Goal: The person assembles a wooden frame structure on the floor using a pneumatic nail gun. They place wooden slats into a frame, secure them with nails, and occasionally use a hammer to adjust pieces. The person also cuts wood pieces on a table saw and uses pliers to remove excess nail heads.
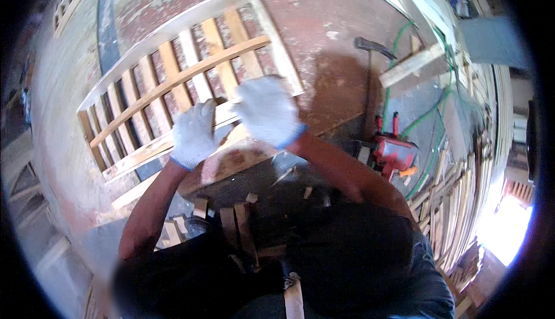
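Head view: looking straight down at a floor job, both gloved hands out in front.
Left hand (193, 134): white work glove with a blue cuff, fingers curled over the near rail of the wooden slatted frame (185, 79); it looks closed on that rail, though the glove hides the fingertips.
Right hand (267, 111): same kind of glove, back of the hand toward the camera, pressing on the same near rail just beside the left; whether it grips or only pushes, I cannot tell.
Frame position: flat on the worn red floor (324, 24), near edge meeting a brown board (231, 163) that lies under the wrists.
Work done: two long rails, a row of upright slats already between them, and one long diagonal brace (179, 79) across the slats, so the frame looks largely assembled.
Work left: judging by where both hands sit, the near rail at this end is the part being dealt with; no fastener shows, so how firmly it is fixed is unclear.
Nearby tools: a hammer (370, 50) lies well to the right, untouched; a red power tool (396, 151) sits beyond the right forearm, with a green hose (430, 113) trailing past it.
Surroundings: offcuts (243, 226) around the knees, stacked timber strips (462, 197) at far right.
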A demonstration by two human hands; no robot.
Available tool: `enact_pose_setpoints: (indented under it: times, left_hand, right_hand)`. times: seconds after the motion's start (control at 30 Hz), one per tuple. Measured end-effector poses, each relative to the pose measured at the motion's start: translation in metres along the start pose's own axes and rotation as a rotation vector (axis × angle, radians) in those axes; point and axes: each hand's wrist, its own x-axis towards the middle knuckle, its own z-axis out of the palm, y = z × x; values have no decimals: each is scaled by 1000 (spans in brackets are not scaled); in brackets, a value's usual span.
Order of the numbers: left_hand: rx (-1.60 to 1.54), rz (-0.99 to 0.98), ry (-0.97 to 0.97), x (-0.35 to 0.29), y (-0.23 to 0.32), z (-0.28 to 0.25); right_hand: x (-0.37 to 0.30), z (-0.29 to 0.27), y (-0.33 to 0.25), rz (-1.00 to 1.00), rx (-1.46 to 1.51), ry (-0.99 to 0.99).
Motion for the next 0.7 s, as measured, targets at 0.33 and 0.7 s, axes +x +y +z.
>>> enact_pose_setpoints:
  times: [0.33,0.7]
  left_hand:
    - [-95,75,130,-6,-18,0]
    - [-13,80,86,-41,-36,7]
  right_hand:
    - [-311,-132,73,1045,-72,508]
    - [-343,-164,91,1612,938,452]
